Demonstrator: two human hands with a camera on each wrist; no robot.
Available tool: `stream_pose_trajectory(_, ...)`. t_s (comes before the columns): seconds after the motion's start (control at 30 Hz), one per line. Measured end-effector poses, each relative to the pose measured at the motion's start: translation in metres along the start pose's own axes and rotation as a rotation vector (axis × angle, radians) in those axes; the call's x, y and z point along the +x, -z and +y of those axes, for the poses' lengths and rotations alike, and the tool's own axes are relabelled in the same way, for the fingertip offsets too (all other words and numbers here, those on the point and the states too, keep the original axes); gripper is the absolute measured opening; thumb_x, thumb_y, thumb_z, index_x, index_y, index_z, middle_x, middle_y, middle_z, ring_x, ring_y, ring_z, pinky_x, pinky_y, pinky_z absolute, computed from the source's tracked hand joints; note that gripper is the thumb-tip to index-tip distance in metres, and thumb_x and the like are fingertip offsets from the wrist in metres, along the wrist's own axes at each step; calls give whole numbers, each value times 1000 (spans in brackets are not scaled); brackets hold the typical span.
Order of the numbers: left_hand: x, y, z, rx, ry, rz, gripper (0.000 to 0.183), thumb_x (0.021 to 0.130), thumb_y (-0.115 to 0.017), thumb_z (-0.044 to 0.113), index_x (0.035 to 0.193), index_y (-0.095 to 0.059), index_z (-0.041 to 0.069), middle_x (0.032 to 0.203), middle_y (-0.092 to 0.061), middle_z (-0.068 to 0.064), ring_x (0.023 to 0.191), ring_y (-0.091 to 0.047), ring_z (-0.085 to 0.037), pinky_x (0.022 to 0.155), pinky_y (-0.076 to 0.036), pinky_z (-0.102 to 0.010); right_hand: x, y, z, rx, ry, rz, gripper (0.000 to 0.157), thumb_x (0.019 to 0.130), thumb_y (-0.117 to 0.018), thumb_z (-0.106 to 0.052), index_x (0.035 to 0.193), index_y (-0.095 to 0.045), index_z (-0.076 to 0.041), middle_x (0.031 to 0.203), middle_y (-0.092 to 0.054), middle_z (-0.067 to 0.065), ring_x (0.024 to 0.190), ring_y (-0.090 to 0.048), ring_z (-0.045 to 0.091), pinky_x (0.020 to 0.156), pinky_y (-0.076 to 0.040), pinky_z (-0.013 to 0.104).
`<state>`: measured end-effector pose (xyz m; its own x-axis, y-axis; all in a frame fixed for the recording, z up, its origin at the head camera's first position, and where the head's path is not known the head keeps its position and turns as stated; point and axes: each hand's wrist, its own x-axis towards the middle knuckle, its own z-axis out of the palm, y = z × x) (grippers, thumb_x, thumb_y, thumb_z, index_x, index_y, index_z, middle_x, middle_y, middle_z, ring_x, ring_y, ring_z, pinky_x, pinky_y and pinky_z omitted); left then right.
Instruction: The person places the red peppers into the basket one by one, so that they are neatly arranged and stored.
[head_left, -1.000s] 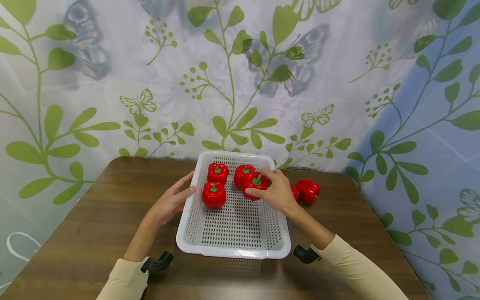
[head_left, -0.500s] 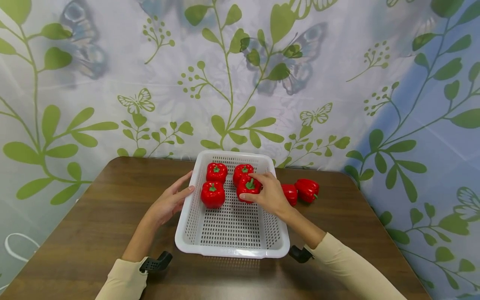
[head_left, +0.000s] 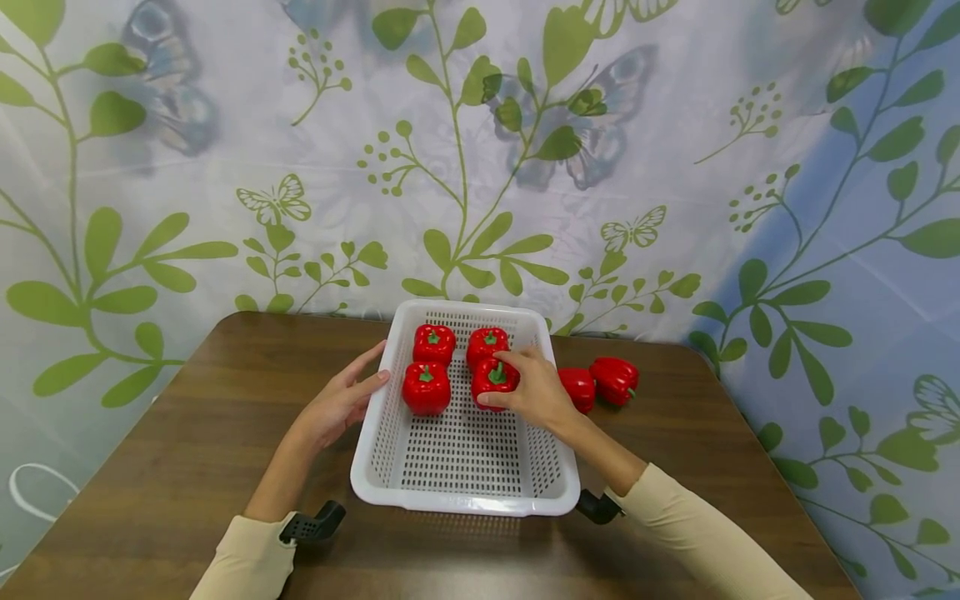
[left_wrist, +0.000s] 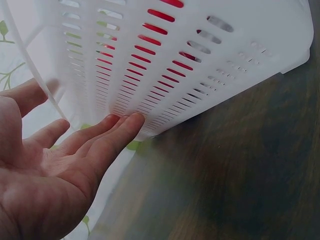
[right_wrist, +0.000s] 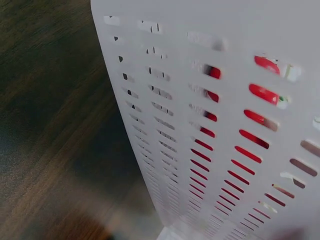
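Observation:
A white perforated plastic basket point(head_left: 495, 503) stands on the table with red bell peppers in it. My right hand point(head_left: 536, 387) reaches over its right rim and grips a red bell pepper point(head_left: 491, 385) by its sides, green stem up. Just behind that one is another bell pepper point(head_left: 487, 340). Two more, a rear bell pepper point(head_left: 433, 343) and a front bell pepper point(head_left: 427, 392), stand along the left side. My left hand point(head_left: 341, 407) touches the basket's left side; in the left wrist view its extended fingers point(left_wrist: 117, 140) lie against the slotted outer wall.
Right of the basket, a bell pepper point(head_left: 579, 388) and a tipped bell pepper point(head_left: 617, 382) lie on the brown wooden table point(head_left: 667, 433). A leaf-patterned curtain point(head_left: 337, 167) hangs behind the table. A white cable point(head_left: 28, 500) loops at the left.
My right hand has brought its bell pepper left and slightly down, in front of the rear right one. The left hand stays at the basket's side.

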<state>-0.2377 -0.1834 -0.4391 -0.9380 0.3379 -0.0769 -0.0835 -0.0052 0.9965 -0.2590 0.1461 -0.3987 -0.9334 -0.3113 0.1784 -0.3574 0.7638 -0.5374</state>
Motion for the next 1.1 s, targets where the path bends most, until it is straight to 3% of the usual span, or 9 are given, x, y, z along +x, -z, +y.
stream_pose_trajectory(0.47,-3,-2,1,-14,14,16,67,106,-54,31,163,-20,32,155,-42,-23,130,-58,-42,95,-57,-54,-2,-3,-2,-108,-12,-74,77,74,-89,-44,139,-62,-13,131,-62,14,110,-59,27,94,-57,48)
stream_pose_trajectory(0.73,-2,-1,-2,-12,-4,-5,65,106,-53,29,163,-20,31,155,-42,-24,128,-60,-43,94,-57,-54,-4,-3,-1,-135,-11,-92,78,74,-88,-45,140,-62,-14,137,-63,13,121,-60,31,101,-54,52)
stream_pose_trajectory(1.1,-2,-1,-3,-32,-21,-20,65,107,-52,28,163,-20,30,155,-40,-25,127,-60,-44,92,-57,-57,-4,-4,-1,-168,17,-95,70,73,-89,-43,135,-66,-18,126,-70,5,107,-65,23,93,-58,43)
